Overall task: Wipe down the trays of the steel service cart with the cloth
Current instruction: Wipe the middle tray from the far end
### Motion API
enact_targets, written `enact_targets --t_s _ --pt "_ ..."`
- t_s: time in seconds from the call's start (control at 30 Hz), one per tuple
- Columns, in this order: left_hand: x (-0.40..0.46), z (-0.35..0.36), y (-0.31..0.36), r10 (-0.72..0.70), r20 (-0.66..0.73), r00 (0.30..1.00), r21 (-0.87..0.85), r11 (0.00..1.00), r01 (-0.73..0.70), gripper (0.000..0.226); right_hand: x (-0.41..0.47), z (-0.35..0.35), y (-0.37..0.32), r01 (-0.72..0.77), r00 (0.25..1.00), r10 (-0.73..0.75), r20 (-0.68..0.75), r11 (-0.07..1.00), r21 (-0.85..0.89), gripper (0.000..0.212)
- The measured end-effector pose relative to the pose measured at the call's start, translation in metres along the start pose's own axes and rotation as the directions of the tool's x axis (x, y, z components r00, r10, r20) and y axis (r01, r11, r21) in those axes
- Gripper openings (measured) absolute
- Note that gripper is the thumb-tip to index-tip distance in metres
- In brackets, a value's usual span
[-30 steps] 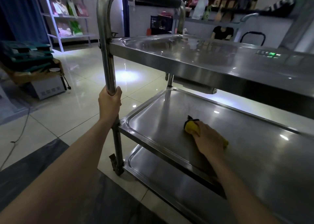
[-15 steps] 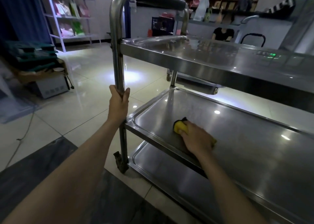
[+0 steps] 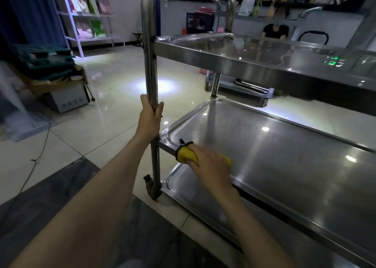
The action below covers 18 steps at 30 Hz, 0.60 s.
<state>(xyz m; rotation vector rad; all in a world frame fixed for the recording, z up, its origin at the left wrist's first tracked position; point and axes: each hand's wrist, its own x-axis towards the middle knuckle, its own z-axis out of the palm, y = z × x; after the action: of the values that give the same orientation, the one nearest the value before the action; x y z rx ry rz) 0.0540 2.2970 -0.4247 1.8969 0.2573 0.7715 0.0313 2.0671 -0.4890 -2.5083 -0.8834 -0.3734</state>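
Note:
The steel service cart has three trays: a top tray, a middle tray and a bottom tray. My left hand grips the cart's near upright post just above the middle tray. My right hand holds a yellow cloth with a dark edge bunched under its fingers. The cloth lies at the middle tray's near left rim, close to the corner by the post.
A cart wheel sits on the tiled floor beside a dark mat. A shelf with packets and stacked boxes stand to the left. A cable trails on the floor. A person in black is behind the cart.
My right hand has slid the cloth leftward and toward me, from the tray's inner surface to its near left rim. My left hand stays on the post.

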Motion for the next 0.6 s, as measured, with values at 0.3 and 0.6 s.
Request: enact_targets --t_s 0.3,0.6 --pt "-0.062 0.034 0.017 -0.078 -0.393 0.916 0.158 0.976 0.151 0.064 -0.083 -0.044 0.055 -0.086 0.992 0.076 -0.097 0.992 -0.096 0.044" --pt "-0.129 0.067 -0.007 0.05 0.096 0.994 -0.07 0.997 -0.043 0.033 -0.036 -0.029 0.023 -0.056 0.998 0.057 0.02 0.998 -0.043 0.044"
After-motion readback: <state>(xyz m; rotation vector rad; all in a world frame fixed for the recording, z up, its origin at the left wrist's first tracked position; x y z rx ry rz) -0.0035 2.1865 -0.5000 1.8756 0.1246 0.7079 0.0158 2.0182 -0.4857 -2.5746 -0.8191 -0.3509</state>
